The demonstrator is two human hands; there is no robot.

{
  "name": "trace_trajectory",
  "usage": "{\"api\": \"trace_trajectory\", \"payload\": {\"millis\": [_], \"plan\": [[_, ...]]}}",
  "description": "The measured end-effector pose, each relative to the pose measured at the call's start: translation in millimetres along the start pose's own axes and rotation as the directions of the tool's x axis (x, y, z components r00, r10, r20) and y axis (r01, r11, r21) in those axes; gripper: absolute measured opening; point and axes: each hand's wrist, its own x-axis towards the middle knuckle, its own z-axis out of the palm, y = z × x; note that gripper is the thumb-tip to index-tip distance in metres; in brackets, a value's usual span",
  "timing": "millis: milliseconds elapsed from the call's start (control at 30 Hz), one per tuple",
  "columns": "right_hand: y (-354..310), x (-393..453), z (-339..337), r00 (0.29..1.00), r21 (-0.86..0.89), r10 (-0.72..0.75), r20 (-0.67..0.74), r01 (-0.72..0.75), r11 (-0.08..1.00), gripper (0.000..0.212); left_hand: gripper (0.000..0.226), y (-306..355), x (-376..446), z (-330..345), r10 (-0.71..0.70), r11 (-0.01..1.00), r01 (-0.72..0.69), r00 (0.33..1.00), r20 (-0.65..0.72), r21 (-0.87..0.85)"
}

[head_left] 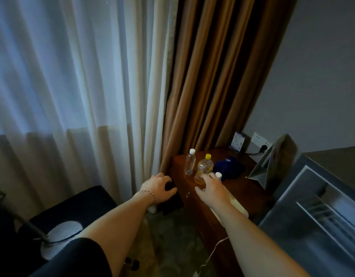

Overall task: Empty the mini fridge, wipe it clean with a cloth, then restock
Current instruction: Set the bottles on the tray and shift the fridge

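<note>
head view: a dark wooden desk (238,188) runs from the centre toward the lower right of the frame. on its far end stand a clear bottle (190,164) with a white cap and, just right of it, a yellow bottle (203,169) with a yellow cap. a third bottle (218,175) shows only its white cap, just beyond the right hand. a blue cloth (230,167) lies bunched behind the bottles, near the desk's middle. at the right edge of the frame the mini fridge (316,208) stands with its door swung open, wire shelf bars showing inside.

the right hand (211,189) reaches over the desk edge at centre, fingers spread and lightly bent, its fingertips at the base of the yellow bottle and beside the white cap; whether they touch either bottle cannot be told. the left hand (159,185), left of centre and with a bracelet at its wrist, has fingers curled over a dark object (172,198) at the desk's left corner; what that object is cannot be told.

a white curtain (72,86) fills the upper left, a brown curtain (222,66) the upper middle. a folded card (262,168) stands on the desk near a wall socket (259,139). a dark chair (72,208) sits at the lower left.
</note>
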Motion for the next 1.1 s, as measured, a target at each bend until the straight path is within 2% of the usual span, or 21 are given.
{"api": "trace_trajectory", "payload": {"millis": [200, 367, 500, 633, 733, 967, 1100], "plan": [[-2.4, 120.8, 0.8, 0.999, 0.02, 0.03, -0.013, -0.03, 0.999, 0.04, 0.05, -22.2, 120.5, -18.9, 0.009, 1.0, -0.009, 1.0, -0.001, 0.008], [-1.1, 198.1, 20.2, 0.999, -0.023, -0.017, 0.028, 0.018, 1.0, 0.042, 0.047, -37.9, 191.6, -12.7, 0.011, 1.0, -0.011, 0.999, 0.033, 0.01], [6.4, 262.6, 32.5, 0.998, -0.028, -0.035, 0.049, 0.036, 0.999, 0.034, 0.044, -50.4, 244.0, -6.7, 0.004, 1.0, -0.004, 0.999, 0.038, 0.014], [18.0, 319.1, 44.5, 0.989, -0.064, -0.049, 0.141, 0.058, 0.996, 0.045, 0.046, -54.9, 289.8, -11.0, -0.046, 0.999, 0.045, 0.998, 0.042, 0.025], [28.7, 342.7, 61.9, 0.972, -0.066, -0.021, 0.233, 0.037, 0.997, 0.046, 0.051, -52.8, 317.7, -13.6, -0.049, 0.998, 0.048, 0.998, 0.046, 0.036], [43.8, 364.2, 93.8, 0.934, -0.084, 0.102, 0.342, -0.078, 0.993, 0.035, 0.053, -60.6, 351.7, 4.2, -0.034, 0.999, 0.032, 0.993, 0.109, 0.016], [51.2, 373.6, 100.5, 0.93, -0.04, 0.126, 0.347, -0.119, 0.992, 0.009, 0.054, -70.3, 357.3, 17.6, -0.04, 0.999, 0.041, 0.991, 0.125, -0.009]]}}
